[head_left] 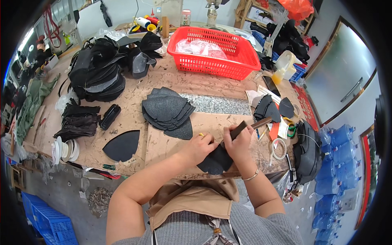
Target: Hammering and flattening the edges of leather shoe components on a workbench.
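Down at the near edge of the worktop (171,141) we've got both hands working one dark curved fabric piece (215,161), which lies right at that near edge, partly overhanging it. Our left hand (200,148) is pressed down on the piece's left side, fingers curled and pinning it, a gold ring showing on one finger. Our right hand (239,145) has its fingers closed around a flat dark tool with a brownish handle (249,125), the handle end slanting up and away to the right; a thin bracelet sits on that wrist. Just beyond the hands we see a fanned stack of grey-black curved pieces (166,109), and to its left a single black piece (121,145) lies alone near the near edge. Toward the far edge stands a red plastic basket (212,61) with clear bags in it. At the far left corner, a heap of black cut parts (98,73). By the right edge, a roll of clear tape (279,148) rests near green-handled scissors (291,129).
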A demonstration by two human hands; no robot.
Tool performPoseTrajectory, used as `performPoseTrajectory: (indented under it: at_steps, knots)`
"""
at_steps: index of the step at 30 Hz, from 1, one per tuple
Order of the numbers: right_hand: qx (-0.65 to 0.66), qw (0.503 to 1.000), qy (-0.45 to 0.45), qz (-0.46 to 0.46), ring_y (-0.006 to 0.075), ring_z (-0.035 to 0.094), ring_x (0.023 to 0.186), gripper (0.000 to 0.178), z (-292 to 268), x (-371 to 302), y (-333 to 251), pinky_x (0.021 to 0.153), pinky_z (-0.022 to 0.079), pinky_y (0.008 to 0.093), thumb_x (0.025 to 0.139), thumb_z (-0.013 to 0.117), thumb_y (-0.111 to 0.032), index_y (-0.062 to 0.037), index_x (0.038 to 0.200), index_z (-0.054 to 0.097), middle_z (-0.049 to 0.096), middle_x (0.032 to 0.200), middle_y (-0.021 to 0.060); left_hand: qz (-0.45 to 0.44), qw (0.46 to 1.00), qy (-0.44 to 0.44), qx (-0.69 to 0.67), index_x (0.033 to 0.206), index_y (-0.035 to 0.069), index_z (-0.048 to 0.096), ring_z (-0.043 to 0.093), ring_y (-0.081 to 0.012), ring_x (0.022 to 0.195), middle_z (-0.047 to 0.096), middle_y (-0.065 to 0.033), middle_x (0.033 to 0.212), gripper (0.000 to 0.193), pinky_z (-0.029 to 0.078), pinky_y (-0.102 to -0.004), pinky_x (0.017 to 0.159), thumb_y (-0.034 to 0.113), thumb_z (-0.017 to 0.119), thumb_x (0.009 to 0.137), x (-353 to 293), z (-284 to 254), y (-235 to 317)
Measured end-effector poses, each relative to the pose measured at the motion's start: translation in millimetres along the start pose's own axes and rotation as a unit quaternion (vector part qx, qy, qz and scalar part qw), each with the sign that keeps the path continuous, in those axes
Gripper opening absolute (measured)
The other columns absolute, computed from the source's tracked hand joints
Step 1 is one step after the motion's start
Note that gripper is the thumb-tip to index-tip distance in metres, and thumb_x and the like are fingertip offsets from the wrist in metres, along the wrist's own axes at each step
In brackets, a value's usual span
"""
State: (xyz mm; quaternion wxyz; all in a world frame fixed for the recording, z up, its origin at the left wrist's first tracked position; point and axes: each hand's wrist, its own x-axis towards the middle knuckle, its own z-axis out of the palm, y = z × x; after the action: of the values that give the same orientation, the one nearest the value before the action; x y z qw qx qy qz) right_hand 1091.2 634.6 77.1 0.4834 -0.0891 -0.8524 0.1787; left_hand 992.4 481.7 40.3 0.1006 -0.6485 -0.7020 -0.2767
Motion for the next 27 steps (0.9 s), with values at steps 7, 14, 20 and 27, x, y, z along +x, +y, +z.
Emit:
performPoseTrajectory:
  at_steps: [7, 14, 20, 27]
  knots:
    - [0.014, 1.000, -0.025, -0.005, 0.0246, 0.056, 0.063, 0.015, 2, 7, -2, 0.076, 0.035, 0.0379, 0.077, 0.073, -0.013, -0.0079, 0.071, 0.060, 0.060, 0.066, 0.0037, 0.031, 0.999, 0.028, -0.032, 0.100, 0.006, 0.067, 0.058, -0.0259, 0.094, 0.060, -0.0065, 0.096, 0.025, 0.048, -0.0358, 0.082, 0.006, 0.062, 0.076, -3, 0, -10]
    - [0.008, 1.000, -0.013, -0.006, 0.0251, 0.056, 0.065, 0.014, 13, 5, -3, 0.076, 0.035, 0.0382, 0.076, 0.073, -0.012, -0.0079, 0.073, 0.060, 0.060, 0.067, 0.0043, -0.033, 0.994, 0.036, -0.093, 0.097, 0.006, 0.068, 0.058, -0.0254, 0.091, 0.060, -0.0076, 0.096, 0.022, 0.048, -0.0377, 0.081, 0.004, 0.060, 0.076, -4, 2, -9]
    - [0.028, 0.998, -0.053, -0.004, 0.0258, 0.057, 0.066, 0.014, 7, 12, -14, 0.076, 0.036, 0.0384, 0.075, 0.073, -0.012, -0.0081, 0.071, 0.060, 0.060, 0.067, 0.0052, -0.010, 0.998, 0.032, -0.048, 0.093, 0.007, 0.069, 0.059, -0.0266, 0.087, 0.060, -0.0074, 0.092, 0.019, 0.047, -0.0385, 0.079, 0.004, 0.065, 0.074, -10, -2, -9]
    - [0.027, 0.999, -0.039, 0.015, 0.0245, 0.057, 0.067, 0.015, 16, 4, -10, 0.076, 0.036, 0.0383, 0.075, 0.074, -0.012, -0.0084, 0.072, 0.060, 0.061, 0.069, 0.0033, -0.049, 0.994, 0.062, -0.075, 0.092, 0.005, 0.069, 0.058, -0.0273, 0.087, 0.061, -0.0079, 0.092, 0.018, 0.047, -0.0382, 0.078, 0.003, 0.066, 0.074, -10, -6, -11]
